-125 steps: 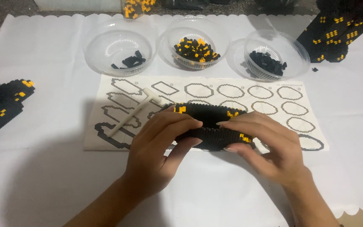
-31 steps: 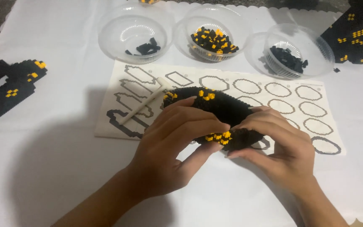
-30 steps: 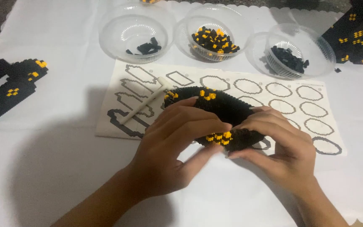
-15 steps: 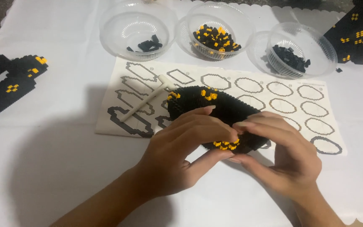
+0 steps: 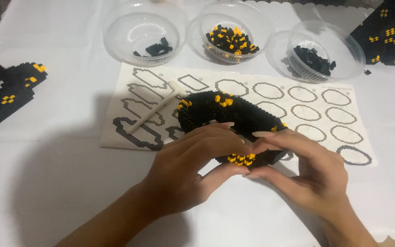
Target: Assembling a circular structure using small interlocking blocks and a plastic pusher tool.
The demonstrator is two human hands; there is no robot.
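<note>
A curved black model of tiny building bricks with yellow spots (image 5: 227, 112) rests over a printed sheet of outline diagrams (image 5: 298, 98). My left hand (image 5: 193, 171) grips its near left side with fingers curled over the top. My right hand (image 5: 305, 171) pinches its near right end, thumb and fingers closed around the bricks beside a yellow patch. Both hands touch each other at the fingertips. The model's underside is hidden.
Three clear plastic bowls stand behind the sheet: one with a few black pieces (image 5: 140, 29), one with black and yellow pieces (image 5: 232, 29), one with black pieces (image 5: 325, 50). A white tool (image 5: 154, 114) lies on the sheet. Black-and-yellow brick builds sit far left (image 5: 5, 93) and top right (image 5: 389, 29).
Both hands have shifted slightly along the model's near edge and the model has turned a little; the yellow patch now shows between my fingertips. The view moved slightly.
</note>
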